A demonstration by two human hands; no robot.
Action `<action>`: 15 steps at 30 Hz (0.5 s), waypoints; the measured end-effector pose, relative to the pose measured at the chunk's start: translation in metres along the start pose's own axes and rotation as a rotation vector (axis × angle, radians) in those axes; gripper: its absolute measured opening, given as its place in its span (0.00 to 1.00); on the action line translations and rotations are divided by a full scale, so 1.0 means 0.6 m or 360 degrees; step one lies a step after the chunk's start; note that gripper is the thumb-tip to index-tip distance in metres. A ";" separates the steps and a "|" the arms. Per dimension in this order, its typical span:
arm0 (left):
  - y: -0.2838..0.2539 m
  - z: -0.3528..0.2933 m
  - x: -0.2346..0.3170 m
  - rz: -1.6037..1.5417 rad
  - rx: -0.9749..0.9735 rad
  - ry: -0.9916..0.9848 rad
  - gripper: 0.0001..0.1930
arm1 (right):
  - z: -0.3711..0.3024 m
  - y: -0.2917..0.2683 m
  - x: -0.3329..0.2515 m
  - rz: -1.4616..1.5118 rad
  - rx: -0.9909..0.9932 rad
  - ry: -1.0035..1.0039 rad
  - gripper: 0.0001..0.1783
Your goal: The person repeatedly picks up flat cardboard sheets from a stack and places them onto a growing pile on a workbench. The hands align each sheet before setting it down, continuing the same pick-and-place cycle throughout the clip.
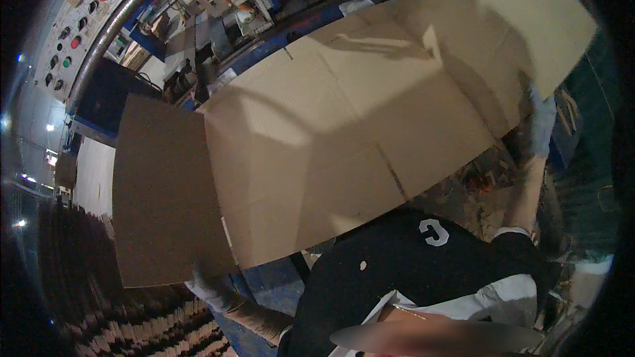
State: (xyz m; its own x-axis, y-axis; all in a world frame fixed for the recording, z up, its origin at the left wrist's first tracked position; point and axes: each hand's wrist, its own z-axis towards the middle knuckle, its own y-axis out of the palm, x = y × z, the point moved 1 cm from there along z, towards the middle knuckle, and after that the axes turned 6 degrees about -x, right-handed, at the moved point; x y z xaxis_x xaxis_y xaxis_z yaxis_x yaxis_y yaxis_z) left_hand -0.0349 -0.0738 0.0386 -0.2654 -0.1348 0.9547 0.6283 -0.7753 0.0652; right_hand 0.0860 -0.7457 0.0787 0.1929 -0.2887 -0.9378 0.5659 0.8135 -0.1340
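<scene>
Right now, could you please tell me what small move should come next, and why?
Perhaps steady the cardboard before shifting it: it is wide and creased, with the left hand at its lower edge and the right hand at its right end.

I'm in a factory: machine (228, 0) beyond the grip, panel (74, 43) farther left, cardboard stacks (149, 330) by the left hand (210, 292).
</scene>
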 end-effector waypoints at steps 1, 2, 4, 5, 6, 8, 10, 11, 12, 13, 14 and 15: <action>0.023 -0.014 0.007 0.0109 -0.0052 -0.0011 0.23 | -0.028 0.007 -0.019 -0.0231 -0.0111 -0.0023 0.19; 0.057 -0.038 0.002 0.0197 -0.0093 -0.0024 0.22 | -0.055 0.038 -0.017 -0.0265 -0.0413 -0.0180 0.17; 0.115 -0.058 0.000 0.0579 -0.0416 -0.0007 0.22 | -0.096 0.096 -0.005 -0.0743 -0.1152 -0.0839 0.18; 0.140 -0.061 -0.005 0.0927 -0.0651 -0.0106 0.23 | -0.111 0.117 0.004 -0.1152 -0.1443 -0.1332 0.21; 0.167 -0.061 -0.008 0.1225 -0.0910 0.0428 0.25 | -0.116 0.135 0.017 -0.1315 -0.1587 -0.1280 0.22; 0.209 -0.054 -0.023 0.1690 -0.1369 0.0918 0.28 | -0.121 0.160 0.033 -0.1472 -0.1785 -0.1362 0.24; 0.230 -0.051 -0.031 0.2006 -0.1709 0.0971 0.27 | -0.111 0.171 0.036 -0.1481 -0.1823 -0.1433 0.23; 0.235 -0.046 -0.031 0.1985 -0.1713 0.0970 0.27 | -0.104 0.173 0.034 -0.1494 -0.1816 -0.1512 0.23; 0.239 -0.041 -0.031 0.1978 -0.1727 0.0971 0.27 | -0.097 0.178 0.034 -0.1489 -0.1851 -0.1518 0.24; 0.241 -0.037 -0.030 0.1970 -0.1735 0.0970 0.27 | -0.089 0.183 0.035 -0.1478 -0.1848 -0.1577 0.26; 0.242 -0.031 -0.030 0.1969 -0.1713 0.0985 0.28 | -0.079 0.189 0.038 -0.1465 -0.1837 -0.1638 0.28; 0.243 -0.025 -0.030 0.1973 -0.1689 0.1007 0.28 | -0.068 0.200 0.047 -0.1462 -0.1865 -0.1624 0.27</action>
State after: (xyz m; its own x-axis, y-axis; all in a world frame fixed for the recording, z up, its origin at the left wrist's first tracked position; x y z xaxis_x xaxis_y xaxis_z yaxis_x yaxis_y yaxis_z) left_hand 0.0508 -0.1938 0.0264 -0.4224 -0.9061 0.0216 0.0226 -0.0344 -0.9992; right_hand 0.1268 -0.6355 0.0231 0.7982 -0.6009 0.0429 0.0523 -0.0018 -0.9986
